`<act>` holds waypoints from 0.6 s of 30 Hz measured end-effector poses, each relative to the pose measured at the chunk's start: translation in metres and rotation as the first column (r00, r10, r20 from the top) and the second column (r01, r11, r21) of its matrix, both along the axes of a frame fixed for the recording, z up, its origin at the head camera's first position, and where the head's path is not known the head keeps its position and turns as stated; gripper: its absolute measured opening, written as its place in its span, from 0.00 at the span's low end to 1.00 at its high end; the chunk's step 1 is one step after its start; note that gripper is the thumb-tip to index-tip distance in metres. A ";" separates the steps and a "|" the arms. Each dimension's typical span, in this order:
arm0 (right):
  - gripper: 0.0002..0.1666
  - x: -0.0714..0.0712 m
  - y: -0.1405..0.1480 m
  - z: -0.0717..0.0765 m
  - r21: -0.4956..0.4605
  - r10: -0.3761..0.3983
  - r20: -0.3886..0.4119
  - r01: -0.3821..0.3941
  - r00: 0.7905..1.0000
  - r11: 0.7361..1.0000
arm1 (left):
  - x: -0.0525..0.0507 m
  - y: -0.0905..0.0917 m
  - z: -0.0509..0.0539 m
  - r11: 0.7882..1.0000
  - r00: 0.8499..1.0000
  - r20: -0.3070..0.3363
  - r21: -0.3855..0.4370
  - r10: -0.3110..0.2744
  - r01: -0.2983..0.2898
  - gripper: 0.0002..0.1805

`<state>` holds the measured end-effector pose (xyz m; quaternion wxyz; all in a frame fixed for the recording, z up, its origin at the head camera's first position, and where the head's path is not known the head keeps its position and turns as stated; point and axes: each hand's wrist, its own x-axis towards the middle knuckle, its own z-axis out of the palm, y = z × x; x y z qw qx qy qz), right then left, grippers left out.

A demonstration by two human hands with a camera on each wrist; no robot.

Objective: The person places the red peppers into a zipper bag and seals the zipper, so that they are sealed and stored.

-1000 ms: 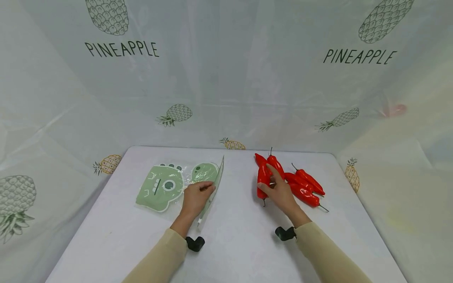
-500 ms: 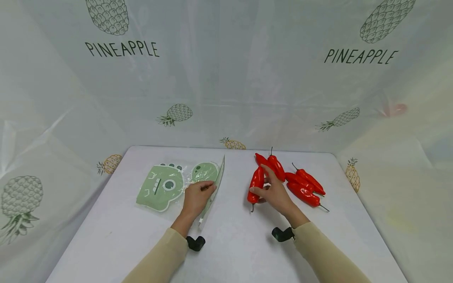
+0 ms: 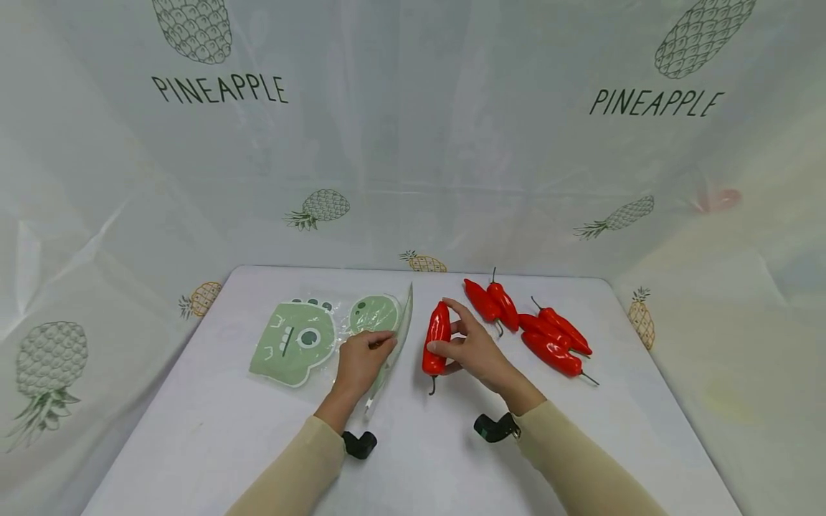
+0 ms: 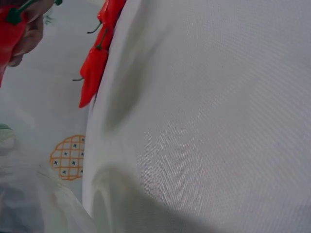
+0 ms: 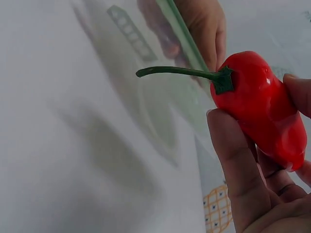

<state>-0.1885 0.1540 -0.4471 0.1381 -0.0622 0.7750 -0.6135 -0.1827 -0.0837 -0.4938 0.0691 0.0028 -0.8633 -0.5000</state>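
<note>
My right hand (image 3: pixel 474 351) grips a red chili pepper (image 3: pixel 437 337) above the table, its green stem pointing toward me. In the right wrist view, thumb and fingers wrap the pepper (image 5: pixel 265 109). My left hand (image 3: pixel 361 362) pinches the raised edge of a clear plastic bag (image 3: pixel 401 333) with green print. That edge stands up from the table, close to the left of the held pepper but apart from it. Flat on the left lies clear plastic with a green cartoon dinosaur print (image 3: pixel 290 351); whether it is the same bag, I cannot tell.
Several more red peppers (image 3: pixel 551 351) lie on the right side of the white table (image 3: pixel 439 459). Two of them, including one pepper (image 3: pixel 502 307), are nearer the back edge. A pineapple-print sheet (image 3: pixel 413 143) hangs behind the table.
My right hand has carried the pepper left from the pile toward the bag's raised edge, uncovering the peppers behind it. My left hand stays nearly still, holding the edge.
</note>
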 end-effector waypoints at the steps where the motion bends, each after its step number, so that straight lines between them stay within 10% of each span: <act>1: 0.56 0.001 -0.004 0.001 -0.003 0.010 -0.002 -0.010 1.000 1.000 | 0.000 0.001 0.000 1.000 1.000 0.004 -0.004 0.000 0.000 0.12; 18: 0.54 0.008 -0.046 0.006 -0.099 0.120 0.051 -0.115 0.991 0.988 | 0.005 0.006 -0.001 1.000 1.000 0.019 0.011 -0.002 0.002 0.14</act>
